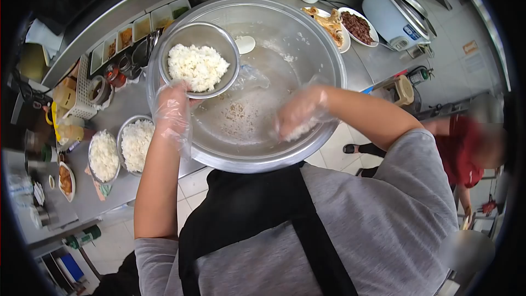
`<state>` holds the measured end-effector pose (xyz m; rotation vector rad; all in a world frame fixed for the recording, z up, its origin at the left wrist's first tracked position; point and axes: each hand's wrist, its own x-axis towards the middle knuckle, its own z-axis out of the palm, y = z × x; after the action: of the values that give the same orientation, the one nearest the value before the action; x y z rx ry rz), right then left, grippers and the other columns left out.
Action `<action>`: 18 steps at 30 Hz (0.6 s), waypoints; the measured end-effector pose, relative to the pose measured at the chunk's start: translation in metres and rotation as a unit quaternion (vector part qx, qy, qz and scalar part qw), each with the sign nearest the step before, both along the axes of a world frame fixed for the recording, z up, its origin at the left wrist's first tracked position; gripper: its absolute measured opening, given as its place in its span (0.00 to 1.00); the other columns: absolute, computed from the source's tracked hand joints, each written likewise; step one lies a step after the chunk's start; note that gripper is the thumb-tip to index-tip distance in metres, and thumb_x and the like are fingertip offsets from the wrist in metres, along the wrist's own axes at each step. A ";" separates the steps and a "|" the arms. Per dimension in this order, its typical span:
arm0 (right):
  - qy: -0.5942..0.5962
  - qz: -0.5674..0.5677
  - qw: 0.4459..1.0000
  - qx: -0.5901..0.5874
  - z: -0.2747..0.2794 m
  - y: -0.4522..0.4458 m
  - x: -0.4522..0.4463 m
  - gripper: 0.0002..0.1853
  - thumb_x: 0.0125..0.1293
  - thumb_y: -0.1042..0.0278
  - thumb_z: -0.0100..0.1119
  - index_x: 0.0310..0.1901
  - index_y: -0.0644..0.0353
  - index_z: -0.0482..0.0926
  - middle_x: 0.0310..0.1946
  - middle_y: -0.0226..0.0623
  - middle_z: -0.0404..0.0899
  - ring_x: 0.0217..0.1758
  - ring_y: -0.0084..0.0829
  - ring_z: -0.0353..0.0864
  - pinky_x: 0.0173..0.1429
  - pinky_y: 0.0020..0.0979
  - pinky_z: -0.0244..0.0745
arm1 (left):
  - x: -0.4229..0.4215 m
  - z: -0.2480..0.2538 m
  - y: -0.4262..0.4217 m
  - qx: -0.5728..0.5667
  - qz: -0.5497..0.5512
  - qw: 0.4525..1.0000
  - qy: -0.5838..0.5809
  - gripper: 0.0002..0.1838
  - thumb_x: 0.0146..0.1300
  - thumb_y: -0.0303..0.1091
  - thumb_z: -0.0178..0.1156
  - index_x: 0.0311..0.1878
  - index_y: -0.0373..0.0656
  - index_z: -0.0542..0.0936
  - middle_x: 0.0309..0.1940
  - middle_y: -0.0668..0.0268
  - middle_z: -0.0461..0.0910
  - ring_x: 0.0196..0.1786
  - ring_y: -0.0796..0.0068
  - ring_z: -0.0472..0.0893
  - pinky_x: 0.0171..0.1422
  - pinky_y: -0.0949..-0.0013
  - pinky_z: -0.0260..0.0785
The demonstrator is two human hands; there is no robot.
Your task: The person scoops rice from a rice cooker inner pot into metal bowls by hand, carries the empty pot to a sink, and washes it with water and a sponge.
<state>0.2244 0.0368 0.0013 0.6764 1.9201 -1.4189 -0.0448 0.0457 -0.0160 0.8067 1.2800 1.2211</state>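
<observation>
My left hand (pixel 174 107), in a clear plastic glove, grips the near rim of a steel bowl (pixel 189 34). White rice (pixel 198 68) is heaped in that bowl, which is held over the left side of a large metal basin (pixel 274 28). Inside the basin at the right, my right hand (pixel 301 111), also gloved and somewhat blurred, curls around a clump of rice (pixel 301 130). Grains and dark specks are scattered over the basin's bottom. A white paddle-like piece (pixel 245 44) and a crumpled clear plastic sheet (pixel 252 78) lie in it too.
Two bowls of rice (pixel 104 156) (pixel 137 143) stand on the counter at left. Seasoning containers (pixel 125 37) line the back left. Plates of brown food (pixel 357 26) and a big rice cooker (pixel 395 19) are at back right. A person in red (pixel 466 151) stands at the right.
</observation>
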 end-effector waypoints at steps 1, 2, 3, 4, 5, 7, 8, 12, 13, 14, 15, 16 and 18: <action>0.050 -0.054 0.996 0.058 0.014 0.006 0.001 0.20 0.65 0.53 0.50 0.45 0.63 0.77 0.32 0.36 0.79 0.35 0.25 0.75 0.39 0.31 0.71 | 0.002 0.000 -0.001 -0.014 -0.017 1.000 -0.013 0.15 0.53 0.27 0.52 0.42 0.27 0.74 0.42 0.50 0.77 0.42 0.62 0.80 0.44 0.63 0.78; 0.099 -0.108 0.982 0.116 0.028 0.008 -0.001 0.21 0.65 0.53 0.51 0.48 0.63 0.76 0.33 0.34 0.80 0.36 0.23 0.76 0.40 0.30 0.73 | 0.002 -0.001 0.000 -0.015 -0.028 0.999 -0.010 0.15 0.53 0.27 0.52 0.42 0.27 0.74 0.42 0.50 0.77 0.42 0.62 0.80 0.44 0.63 0.78; 0.107 -0.227 0.960 0.125 0.051 0.003 -0.010 0.22 0.65 0.52 0.51 0.51 0.63 0.74 0.35 0.36 0.79 0.38 0.25 0.77 0.43 0.30 0.73 | 0.002 -0.003 0.000 -0.029 -0.061 0.998 0.001 0.14 0.53 0.27 0.52 0.41 0.28 0.74 0.41 0.52 0.77 0.41 0.62 0.80 0.44 0.62 0.78; 0.113 -0.341 0.924 0.132 0.070 0.001 -0.021 0.24 0.65 0.51 0.51 0.54 0.63 0.73 0.37 0.37 0.79 0.40 0.26 0.78 0.47 0.31 0.74 | 0.003 -0.004 0.000 -0.044 -0.093 0.995 0.010 0.13 0.52 0.27 0.53 0.40 0.29 0.74 0.39 0.53 0.77 0.40 0.63 0.80 0.45 0.61 0.77; 0.176 -0.352 0.888 0.236 0.075 0.000 -0.029 0.26 0.65 0.51 0.52 0.56 0.62 0.70 0.39 0.42 0.78 0.43 0.31 0.78 0.51 0.31 0.73 | 0.005 -0.003 -0.002 -0.043 -0.101 0.994 0.013 0.13 0.52 0.27 0.53 0.40 0.29 0.74 0.39 0.53 0.77 0.40 0.63 0.80 0.45 0.61 0.77; 0.235 -0.360 0.837 0.339 0.067 0.007 -0.051 0.27 0.64 0.51 0.52 0.59 0.62 0.68 0.42 0.47 0.77 0.46 0.35 0.79 0.55 0.32 0.73 | 0.006 0.005 -0.005 -0.072 -0.134 0.988 0.005 0.10 0.52 0.27 0.53 0.37 0.32 0.75 0.36 0.56 0.77 0.38 0.64 0.79 0.45 0.61 0.77; 0.166 -0.376 0.797 0.443 0.046 0.013 -0.065 0.28 0.64 0.52 0.53 0.61 0.60 0.66 0.46 0.51 0.75 0.48 0.40 0.78 0.55 0.33 0.72 | 0.003 0.002 -0.004 -0.070 -0.136 0.988 0.006 0.10 0.52 0.27 0.53 0.37 0.32 0.75 0.36 0.56 0.77 0.38 0.64 0.79 0.45 0.61 0.77; 0.146 -0.298 0.741 0.584 0.019 0.013 -0.101 0.28 0.63 0.56 0.52 0.64 0.55 0.62 0.52 0.55 0.72 0.51 0.49 0.76 0.57 0.38 0.71 | -0.007 -0.006 0.002 -0.075 -0.139 0.987 0.000 0.08 0.53 0.28 0.54 0.34 0.34 0.74 0.36 0.56 0.76 0.38 0.65 0.79 0.44 0.60 0.77; 0.147 -0.291 0.745 0.582 0.024 0.017 -0.100 0.28 0.63 0.56 0.52 0.64 0.55 0.62 0.52 0.55 0.72 0.51 0.49 0.76 0.57 0.38 0.71 | -0.008 -0.006 0.001 -0.081 -0.117 0.990 -0.021 0.08 0.53 0.28 0.55 0.34 0.34 0.74 0.37 0.55 0.76 0.39 0.64 0.78 0.44 0.60 0.77; 0.195 -0.308 0.734 0.573 0.033 0.026 -0.091 0.27 0.63 0.57 0.52 0.63 0.55 0.64 0.52 0.53 0.72 0.49 0.49 0.77 0.56 0.39 0.71 | -0.007 -0.006 0.001 -0.084 -0.108 0.990 -0.026 0.08 0.53 0.28 0.55 0.34 0.34 0.74 0.37 0.55 0.76 0.39 0.64 0.78 0.44 0.60 0.77; 0.243 -0.324 0.722 0.561 0.042 0.037 -0.079 0.26 0.63 0.58 0.52 0.62 0.54 0.65 0.53 0.50 0.73 0.47 0.49 0.77 0.55 0.40 0.71 | -0.005 -0.006 0.000 -0.055 -0.055 0.995 -0.063 0.09 0.56 0.28 0.53 0.36 0.31 0.73 0.38 0.54 0.75 0.39 0.63 0.79 0.44 0.61 0.77; 0.266 -0.328 0.713 0.560 0.036 0.062 -0.060 0.24 0.63 0.60 0.52 0.61 0.55 0.67 0.51 0.50 0.74 0.46 0.49 0.78 0.54 0.40 0.72 | -0.003 -0.004 0.000 -0.023 0.000 0.995 -0.099 0.10 0.58 0.28 0.52 0.39 0.29 0.73 0.39 0.53 0.75 0.39 0.62 0.79 0.44 0.62 0.78; 0.123 -0.243 0.743 0.612 0.015 0.131 -0.016 0.20 0.63 0.63 0.50 0.57 0.57 0.70 0.47 0.49 0.77 0.45 0.49 0.78 0.52 0.38 0.73 | -0.002 0.003 -0.001 0.005 0.047 0.992 -0.115 0.09 0.57 0.27 0.52 0.37 0.30 0.73 0.39 0.54 0.75 0.40 0.62 0.78 0.47 0.60 0.77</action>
<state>0.2082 0.1682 0.0160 1.7312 2.9401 -0.2211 -0.0470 0.0445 -0.0129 0.5975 1.1336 1.3546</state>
